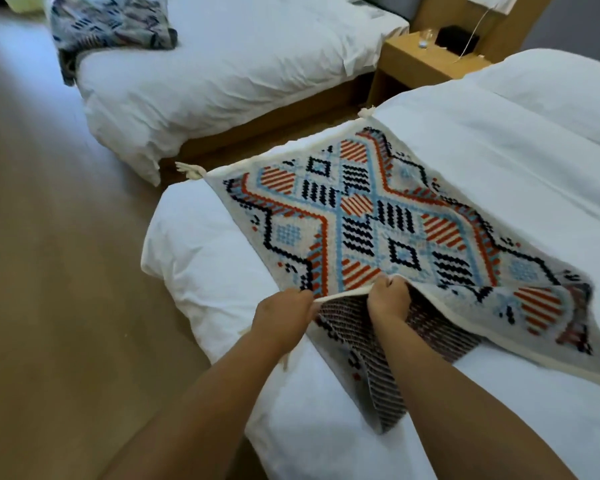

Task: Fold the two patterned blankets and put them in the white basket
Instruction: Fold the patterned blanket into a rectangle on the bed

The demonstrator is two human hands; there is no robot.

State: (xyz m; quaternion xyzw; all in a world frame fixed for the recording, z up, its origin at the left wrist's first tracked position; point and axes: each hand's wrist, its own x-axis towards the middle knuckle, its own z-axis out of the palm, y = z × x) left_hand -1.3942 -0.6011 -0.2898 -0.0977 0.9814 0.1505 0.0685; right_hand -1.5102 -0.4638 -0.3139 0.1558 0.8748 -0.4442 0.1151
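Observation:
A patterned blanket [371, 216] in white, orange, light blue and navy lies spread on the near bed [499, 140], its near edge lifted so the dark underside shows. My left hand [284, 317] and my right hand [388, 299] both grip that near white edge, close together. A second patterned blanket [111, 26] lies crumpled at the foot of the far bed [257, 64], partly hanging over its side. The white basket is not in view.
A wooden nightstand [426, 64] with a glass and a dark box stands between the beds. Wooden floor [49, 237] runs along the left. A cable hangs by the wall at the top right.

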